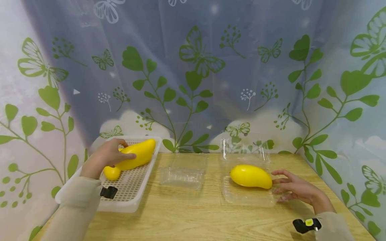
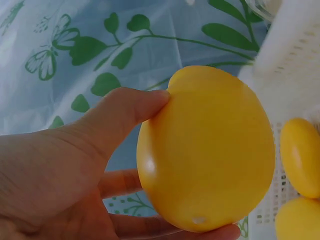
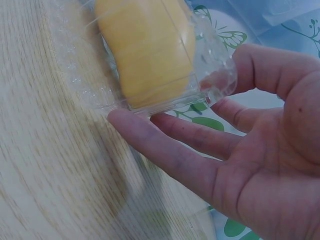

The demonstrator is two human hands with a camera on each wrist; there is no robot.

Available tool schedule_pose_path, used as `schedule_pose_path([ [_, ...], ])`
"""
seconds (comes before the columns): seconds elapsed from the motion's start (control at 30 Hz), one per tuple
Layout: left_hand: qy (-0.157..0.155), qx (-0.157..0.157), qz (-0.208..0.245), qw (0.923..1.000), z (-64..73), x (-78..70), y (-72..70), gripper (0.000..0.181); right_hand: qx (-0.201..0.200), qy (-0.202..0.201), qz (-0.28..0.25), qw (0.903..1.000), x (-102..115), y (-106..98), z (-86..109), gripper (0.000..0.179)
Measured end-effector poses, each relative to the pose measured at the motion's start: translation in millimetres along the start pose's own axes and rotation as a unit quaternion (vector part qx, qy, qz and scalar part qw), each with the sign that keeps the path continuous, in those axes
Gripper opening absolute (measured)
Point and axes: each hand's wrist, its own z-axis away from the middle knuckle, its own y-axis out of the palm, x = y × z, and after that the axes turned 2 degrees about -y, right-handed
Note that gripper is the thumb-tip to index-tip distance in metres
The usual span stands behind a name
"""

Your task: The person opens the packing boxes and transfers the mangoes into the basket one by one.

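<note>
My left hand (image 1: 105, 155) grips a large yellow mango (image 1: 140, 154) over a white basket (image 1: 128, 206). In the left wrist view the thumb lies on the near side of the mango (image 2: 210, 150), with fingers beneath it. Smaller yellow fruit (image 1: 112, 173) sits in the basket beside that hand. Another yellow mango (image 1: 251, 176) lies in an opened clear plastic clamshell box (image 1: 241, 198) on the right. My right hand (image 1: 298, 189) is at the box's right side, its extended fingers touching the plastic edge in the right wrist view.
A second clear plastic box (image 1: 182, 177) stands between the basket and the right-hand box. All rest on a wooden table (image 1: 196, 217). A patterned curtain (image 1: 193, 100) hangs along the back and sides.
</note>
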Motion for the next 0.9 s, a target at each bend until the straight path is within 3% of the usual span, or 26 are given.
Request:
schedule_pose_path([
  [0.43, -0.036, 0.026, -0.008, 0.9990, -12.2, 17.1, 12.3, 0.071, -0.001, 0.000, 0.001, 1.0000, 0.6, 0.7, -0.9, 0.051],
  [0.9, -0.059, 0.040, -0.003, 0.9974, -24.3, 19.8, 26.4, 0.071, -0.004, 0.004, -0.002, 1.0000, -0.5, 0.6, -1.1, 0.047],
])
